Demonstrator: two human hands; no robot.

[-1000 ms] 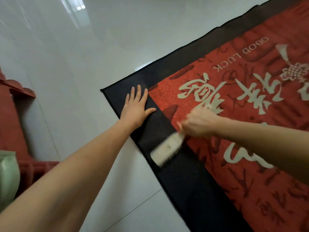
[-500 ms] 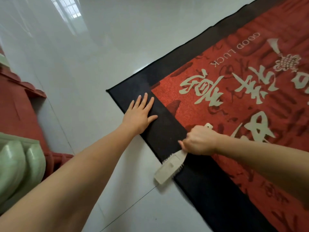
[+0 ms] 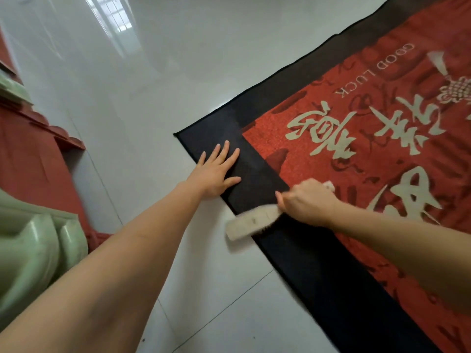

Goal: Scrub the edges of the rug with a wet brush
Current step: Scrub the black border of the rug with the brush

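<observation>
Two hands (image 3: 214, 174), one brush (image 3: 251, 221), one rug (image 3: 382, 174).

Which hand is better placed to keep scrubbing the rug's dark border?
The right hand: it already grips the brush, which lies across the rug edge. The left hand is flat on the border near the corner, pinning it down.

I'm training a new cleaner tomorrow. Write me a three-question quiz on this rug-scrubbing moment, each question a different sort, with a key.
1. True or false: the left hand lies flat on the black border of the rug.
2. Which hand grips the brush?
3. The brush head sits: A) on the red middle, B) across the rug's outer edge, C) at the corner.

Key: 1 true. 2 the right hand. 3 B.
</observation>
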